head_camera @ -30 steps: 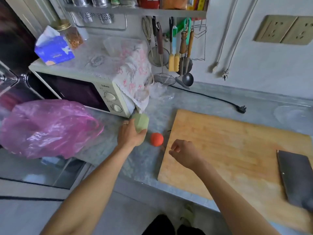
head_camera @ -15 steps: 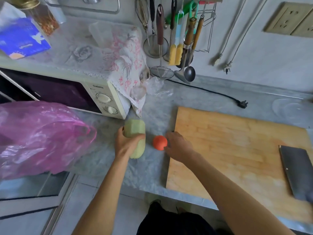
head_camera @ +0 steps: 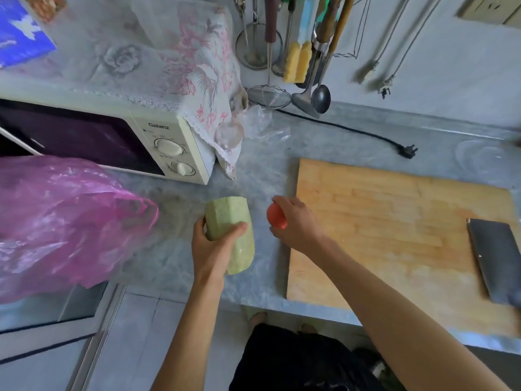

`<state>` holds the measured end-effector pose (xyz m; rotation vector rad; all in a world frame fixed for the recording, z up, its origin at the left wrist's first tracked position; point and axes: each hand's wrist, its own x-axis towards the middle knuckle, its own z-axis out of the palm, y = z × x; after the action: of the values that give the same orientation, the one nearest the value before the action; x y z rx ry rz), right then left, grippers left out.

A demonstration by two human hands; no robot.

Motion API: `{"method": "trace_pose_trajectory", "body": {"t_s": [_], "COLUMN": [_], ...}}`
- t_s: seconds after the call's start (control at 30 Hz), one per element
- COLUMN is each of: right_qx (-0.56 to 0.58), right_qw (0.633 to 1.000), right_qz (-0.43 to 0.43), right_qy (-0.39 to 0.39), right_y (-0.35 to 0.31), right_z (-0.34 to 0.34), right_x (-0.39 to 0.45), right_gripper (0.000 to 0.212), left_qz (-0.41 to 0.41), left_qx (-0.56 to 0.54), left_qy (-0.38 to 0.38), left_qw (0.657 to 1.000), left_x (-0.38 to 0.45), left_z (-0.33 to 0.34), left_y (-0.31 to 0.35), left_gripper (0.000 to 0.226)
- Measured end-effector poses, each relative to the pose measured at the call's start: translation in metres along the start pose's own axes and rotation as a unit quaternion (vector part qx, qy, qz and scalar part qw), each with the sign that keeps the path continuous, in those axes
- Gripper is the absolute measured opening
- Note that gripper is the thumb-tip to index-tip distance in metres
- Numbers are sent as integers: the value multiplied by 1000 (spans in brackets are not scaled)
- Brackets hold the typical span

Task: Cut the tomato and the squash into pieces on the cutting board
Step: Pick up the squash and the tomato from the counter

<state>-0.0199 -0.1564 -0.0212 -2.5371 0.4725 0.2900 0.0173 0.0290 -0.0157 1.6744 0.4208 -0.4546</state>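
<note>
The tomato (head_camera: 276, 217) was in your right hand (head_camera: 298, 224), your fingers curled over its top and far side so that only its left face showed, and it sat just off the left edge of the cutting board (head_camera: 394, 221), over the grey counter (head_camera: 262, 170); whether it was resting on the counter or already lifted I could not tell. The squash (head_camera: 231, 221), pale green and peeled, was in your left hand (head_camera: 214, 246), thumb across its front and fingers wrapped round behind, its cut end pointing away from you and its rounded end toward the counter's near edge. It was just beside the tomato but not touching it. Neither piece was on the board and neither showed any fresh cut, so you were at the fetching step, with all the cutting yet to do. The board lay bare to the right, and the cleaver (head_camera: 493, 261) rested flat at its far right edge, well apart from both hands. The next move, as I judge it, called for carrying both across onto the wood, setting the squash down on its side so it would not roll, and freeing your right hand to take the cleaver. Further out stood the microwave (head_camera: 169, 142) under its floral cloth (head_camera: 203, 74), with the pink plastic bag (head_camera: 64, 218) to your left.
</note>
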Motion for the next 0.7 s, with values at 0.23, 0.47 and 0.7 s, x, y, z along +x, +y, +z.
{"method": "trace_pose_trajectory", "body": {"t_s": [0.23,0.47,0.7], "right_qx": [121,145,140], "right_qw": [973,948,961], "right_qz": [178,254,226], "right_qy": [82,124,80], "right_y": [76,153,228], "right_z": [-38,-63,-88], "right_x": [-77,-134,-169], "right_gripper": [68,70,68], "left_qz": [70,178,220], "left_qx": [74,210,311], "left_qy": [-97,-233,-192], "left_qw": [990,932,904], "left_x": [-22,-58,-88], "left_z": [61,149,218], "left_y": [0,-11,-16], "left_gripper": [79,103,111]}}
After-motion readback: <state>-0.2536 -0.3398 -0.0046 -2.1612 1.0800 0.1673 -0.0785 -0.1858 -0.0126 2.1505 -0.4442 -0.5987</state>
